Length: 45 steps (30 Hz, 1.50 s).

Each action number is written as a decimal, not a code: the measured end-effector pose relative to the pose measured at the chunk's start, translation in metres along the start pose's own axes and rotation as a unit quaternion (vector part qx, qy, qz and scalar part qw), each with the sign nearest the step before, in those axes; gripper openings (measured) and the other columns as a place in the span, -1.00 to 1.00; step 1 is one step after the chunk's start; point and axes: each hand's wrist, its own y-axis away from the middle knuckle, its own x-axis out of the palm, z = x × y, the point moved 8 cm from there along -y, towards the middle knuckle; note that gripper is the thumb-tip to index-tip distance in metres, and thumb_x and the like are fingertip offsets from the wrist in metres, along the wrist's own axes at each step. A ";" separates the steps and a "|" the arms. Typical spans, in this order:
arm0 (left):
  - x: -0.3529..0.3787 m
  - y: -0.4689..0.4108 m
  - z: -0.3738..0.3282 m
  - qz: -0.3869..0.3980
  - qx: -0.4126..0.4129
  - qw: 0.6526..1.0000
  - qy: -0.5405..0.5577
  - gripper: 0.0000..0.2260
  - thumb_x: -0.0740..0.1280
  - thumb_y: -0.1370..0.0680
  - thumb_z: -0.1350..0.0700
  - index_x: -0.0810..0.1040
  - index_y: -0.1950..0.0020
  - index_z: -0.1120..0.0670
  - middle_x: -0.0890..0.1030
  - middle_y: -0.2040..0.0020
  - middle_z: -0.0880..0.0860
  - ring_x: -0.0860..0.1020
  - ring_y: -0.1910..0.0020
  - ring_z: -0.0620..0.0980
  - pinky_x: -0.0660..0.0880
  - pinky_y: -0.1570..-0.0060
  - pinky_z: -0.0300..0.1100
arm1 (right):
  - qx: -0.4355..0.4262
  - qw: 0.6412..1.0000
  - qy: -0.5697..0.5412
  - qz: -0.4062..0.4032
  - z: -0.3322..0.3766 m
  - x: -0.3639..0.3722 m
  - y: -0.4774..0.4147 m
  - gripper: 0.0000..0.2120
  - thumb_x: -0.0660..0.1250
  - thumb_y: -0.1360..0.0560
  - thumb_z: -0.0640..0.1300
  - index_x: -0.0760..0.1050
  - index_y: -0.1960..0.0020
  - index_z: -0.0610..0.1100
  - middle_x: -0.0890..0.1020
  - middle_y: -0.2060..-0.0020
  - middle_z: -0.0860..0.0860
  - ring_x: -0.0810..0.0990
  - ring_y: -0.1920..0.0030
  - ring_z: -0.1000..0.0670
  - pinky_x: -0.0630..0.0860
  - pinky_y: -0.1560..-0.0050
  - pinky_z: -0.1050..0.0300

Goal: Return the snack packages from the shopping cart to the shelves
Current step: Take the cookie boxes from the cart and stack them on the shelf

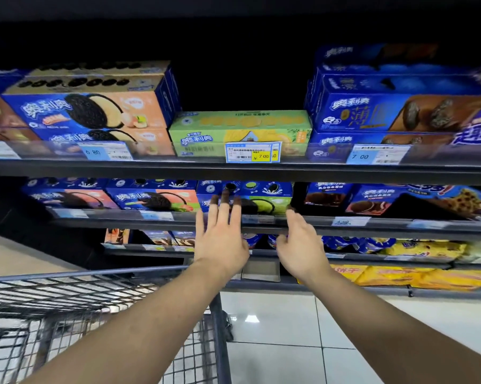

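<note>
Head view, 6.80 price tag [103,151], yellow 7.00 tag [261,156], green box [239,128]

top dim | shelf edges bowed | fingertips [225,199] shadowed | slight blur

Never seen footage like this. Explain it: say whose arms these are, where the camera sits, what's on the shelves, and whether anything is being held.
There is no machine here. A person wears one wide-angle camera on the head, so you look along their own arms. The left hand, fingers straight, and the right hand, loosely curled, reach toward a blue-and-green cookie box on the second shelf. Neither hand holds anything. On the shelf above sits a green box, with a price tag in front of it. The wire shopping cart is at lower left.
</note>
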 end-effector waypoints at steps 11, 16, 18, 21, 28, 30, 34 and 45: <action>-0.086 0.099 -0.077 0.022 0.092 0.995 0.037 -0.53 0.07 -0.65 -0.08 0.22 -0.56 -0.03 0.24 -0.57 0.03 0.09 -0.59 0.08 0.04 -0.55 0.08 | -0.012 0.980 0.199 0.009 -0.007 -0.141 0.121 -0.49 0.10 -0.64 0.03 0.14 -0.57 0.04 0.19 -0.57 0.06 0.21 -0.51 -0.07 0.24 -0.43 -0.09; -0.187 0.159 -0.130 -0.003 0.147 0.989 0.023 -0.57 0.05 -0.66 -0.12 0.33 -0.50 -0.02 0.39 -0.44 0.04 0.30 -0.47 0.10 0.19 -0.46 0.06 | 0.022 0.978 0.205 -0.025 0.006 -0.244 0.207 -0.50 0.10 -0.65 0.03 0.17 -0.57 0.02 0.18 -0.58 0.04 0.19 -0.53 -0.09 0.21 -0.47 -0.08; -0.223 0.177 -0.153 -0.017 0.164 0.986 0.034 -0.57 0.08 -0.66 -0.10 0.32 -0.51 -0.02 0.38 -0.45 0.04 0.30 -0.46 0.09 0.20 -0.44 0.05 | 0.037 0.978 0.198 -0.047 0.011 -0.278 0.236 -0.50 0.11 -0.65 0.05 0.18 -0.57 0.03 0.17 -0.59 0.03 0.18 -0.54 -0.10 0.20 -0.48 -0.11; -0.270 0.190 -0.187 -0.045 0.192 0.979 0.040 -0.56 0.10 -0.64 -0.13 0.34 -0.50 -0.04 0.39 -0.45 0.00 0.29 -0.47 0.07 0.21 -0.44 0.04 | 0.049 0.979 0.186 -0.074 0.016 -0.329 0.269 -0.50 0.09 -0.66 0.06 0.16 -0.58 0.05 0.17 -0.59 0.03 0.16 -0.55 -0.09 0.21 -0.46 -0.11; -0.412 0.192 -0.262 -0.151 0.261 0.953 0.036 -0.57 0.08 -0.64 -0.14 0.37 -0.46 -0.04 0.43 -0.40 -0.01 0.35 -0.41 0.08 0.28 -0.42 0.04 | 0.046 0.962 0.194 -0.186 0.022 -0.486 0.290 -0.52 0.09 -0.65 0.09 0.22 -0.54 0.02 0.33 -0.49 0.02 0.34 -0.45 -0.08 0.38 -0.35 -0.07; -0.443 0.191 -0.279 -0.168 0.261 0.950 0.038 -0.56 0.07 -0.65 -0.14 0.32 -0.50 -0.04 0.38 -0.45 0.00 0.31 -0.45 0.08 0.23 -0.46 0.04 | 0.038 0.959 0.189 -0.210 0.026 -0.523 0.291 -0.51 0.09 -0.66 0.07 0.22 -0.56 0.01 0.32 -0.51 0.00 0.32 -0.47 -0.06 0.37 -0.37 -0.05; -0.506 0.181 -0.312 -0.220 0.269 0.937 0.040 -0.58 0.05 -0.65 -0.15 0.31 -0.48 -0.09 0.35 -0.48 -0.03 0.28 -0.47 0.05 0.20 -0.47 0.00 | 0.007 0.949 0.199 -0.246 0.034 -0.591 0.275 -0.51 0.08 -0.66 0.09 0.20 -0.56 0.03 0.32 -0.51 0.00 0.30 -0.48 -0.06 0.39 -0.36 -0.04; -0.689 0.153 -0.394 -0.388 0.224 0.894 0.031 -0.57 0.11 -0.64 -0.14 0.35 -0.49 -0.06 0.40 -0.44 -0.05 0.29 -0.48 0.04 0.22 -0.48 -0.01 | -0.157 0.893 0.235 -0.351 0.097 -0.795 0.226 -0.48 0.13 -0.64 0.11 0.19 -0.57 0.08 0.28 -0.55 0.02 0.29 -0.51 -0.05 0.34 -0.42 -0.05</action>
